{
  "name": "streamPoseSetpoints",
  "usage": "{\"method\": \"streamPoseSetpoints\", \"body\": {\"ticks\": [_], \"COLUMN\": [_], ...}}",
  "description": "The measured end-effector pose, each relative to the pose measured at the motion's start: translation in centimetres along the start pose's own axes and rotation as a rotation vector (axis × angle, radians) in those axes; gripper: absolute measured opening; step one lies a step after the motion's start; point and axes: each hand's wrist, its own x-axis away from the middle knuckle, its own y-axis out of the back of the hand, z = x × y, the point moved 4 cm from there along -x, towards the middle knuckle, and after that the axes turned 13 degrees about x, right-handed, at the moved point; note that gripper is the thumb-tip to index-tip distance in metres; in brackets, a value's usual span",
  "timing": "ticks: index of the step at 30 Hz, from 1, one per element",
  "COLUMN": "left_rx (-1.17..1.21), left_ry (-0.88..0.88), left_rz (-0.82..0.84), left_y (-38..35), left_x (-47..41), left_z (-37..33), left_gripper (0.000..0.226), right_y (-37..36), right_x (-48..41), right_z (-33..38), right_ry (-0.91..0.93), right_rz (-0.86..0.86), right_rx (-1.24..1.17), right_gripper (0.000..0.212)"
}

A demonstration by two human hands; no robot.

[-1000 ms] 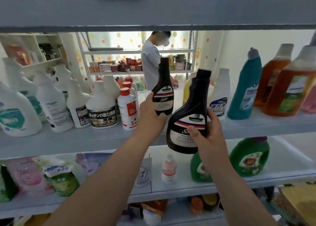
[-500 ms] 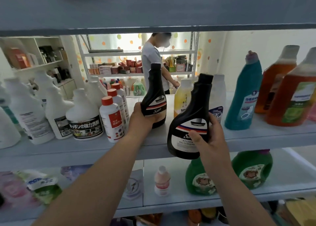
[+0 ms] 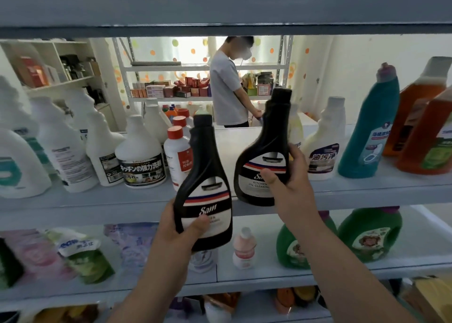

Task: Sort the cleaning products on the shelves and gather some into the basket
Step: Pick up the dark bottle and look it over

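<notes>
Fingers of the left hand curl tight round one black bottle, held up in front of the shelf's front edge. The right hand grips a second black bottle the same way. It tilts, with its bottom at that front edge; whether it touches is hard to tell. White bottles stand toward the shelf's left end. A teal bottle stands toward the right end.

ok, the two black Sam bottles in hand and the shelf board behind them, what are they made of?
Left black bottle and right black bottle: likely opaque moulded plastic with a semi-gloss finish, going by the faint sheen on the shoulders and the moulded necks. Shelf board: pale blue, matte, probably painted metal or laminate; cannot tell which.
</notes>
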Motion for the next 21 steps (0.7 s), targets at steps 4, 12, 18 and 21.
{"method": "streamPoseSetpoints", "body": {"ticks": [4, 12, 18, 21], "left_rx": [-0.007, -0.074, -0.055, -0.066], "left_ry": [0.047, 0.133, 0.155, 0.145], "left_rz": [-0.023, 0.035, 0.036, 0.024], "left_y": [2.7, 4.0, 4.5, 4.5], "left_x": [1.1, 1.5, 0.8, 0.5], "left_z": [1.2, 2.4, 2.6, 2.6], "left_gripper": [0.060, 0.054, 0.056, 0.050], "right_y": [-2.9, -5.1, -6.5, -7.2], "right_x": [-2.0, -4.7, -7.6, -8.9], "right_z": [0.7, 3.8, 4.3, 3.9], "right_ry": [0.007, 0.389, 0.408, 0.358], "right_rz": [0.076, 0.088, 0.225, 0.268], "right_rx": [0.109, 0.913, 1.262, 1.231], "right_gripper": [0.055, 0.076, 0.065, 0.063]}}
